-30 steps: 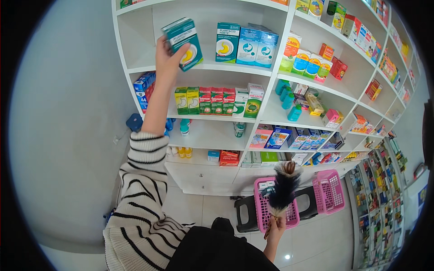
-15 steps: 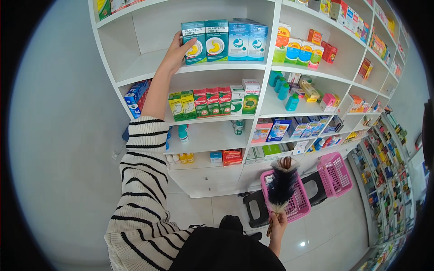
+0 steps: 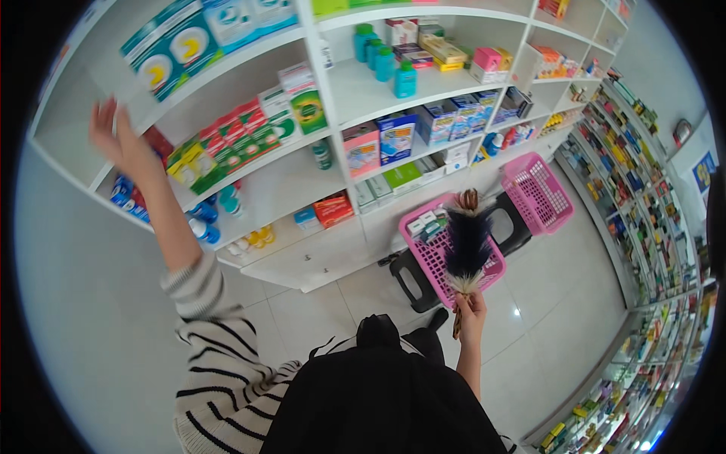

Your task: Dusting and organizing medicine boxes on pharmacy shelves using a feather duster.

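Note:
My left hand (image 3: 119,138) is raised in front of the white shelf unit, fingers apart, slightly blurred and holding nothing. Close by on the upper shelf stand teal boxes with a yellow stomach picture (image 3: 170,49) and light blue boxes (image 3: 238,21) to their right. Below them is a row of yellow-green boxes (image 3: 195,163), red-and-green boxes (image 3: 240,129) and a green-and-white box (image 3: 304,98). Low on the right, my right hand (image 3: 470,306) grips the handle of a feather duster (image 3: 467,246), its dark feathers pointing away from me.
One pink basket (image 3: 495,265) with small boxes inside rests by a black stool (image 3: 412,280). A second pink basket (image 3: 563,204) sits farther right. Stocked display shelves (image 3: 635,189) line the right side. Teal bottles (image 3: 405,79) stand on a middle shelf.
My left hand has let go of the teal box and moved left and down, off the shelf. The view has turned right. My right hand still holds the feather duster.

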{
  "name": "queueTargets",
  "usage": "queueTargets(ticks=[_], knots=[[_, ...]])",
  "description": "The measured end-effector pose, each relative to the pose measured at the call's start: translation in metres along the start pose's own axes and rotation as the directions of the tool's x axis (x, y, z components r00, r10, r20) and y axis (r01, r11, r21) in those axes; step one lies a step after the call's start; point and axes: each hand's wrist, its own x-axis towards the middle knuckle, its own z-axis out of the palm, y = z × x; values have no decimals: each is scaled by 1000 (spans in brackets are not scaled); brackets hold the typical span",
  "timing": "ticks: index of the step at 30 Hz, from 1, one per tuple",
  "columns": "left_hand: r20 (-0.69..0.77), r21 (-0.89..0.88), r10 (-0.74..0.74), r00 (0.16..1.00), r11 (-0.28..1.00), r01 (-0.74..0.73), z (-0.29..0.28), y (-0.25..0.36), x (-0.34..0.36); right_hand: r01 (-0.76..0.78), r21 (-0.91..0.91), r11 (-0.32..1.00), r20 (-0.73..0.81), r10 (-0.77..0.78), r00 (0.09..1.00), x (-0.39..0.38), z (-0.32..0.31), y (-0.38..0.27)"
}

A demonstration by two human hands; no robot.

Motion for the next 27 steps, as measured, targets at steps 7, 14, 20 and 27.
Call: queueTargets(ticks=[7,14,20,27], knots=[[829,266,-501,248,743,614,29,105,-362,-136,-134,982,-191,109,976,48,-85,-9],[902,425,-354,-246,828,366,89,115,-617,-372,-238,897,-237,318,918,93,-163,-7],[800,560,-556,-224,827,-54,152,76,-737,-515,-260,817,-266,452,852,123,-220,-3],[884,449,-462,72,793,-411,157,118,-780,-542,-281,792,-324,453,831,147,-265,-8]])
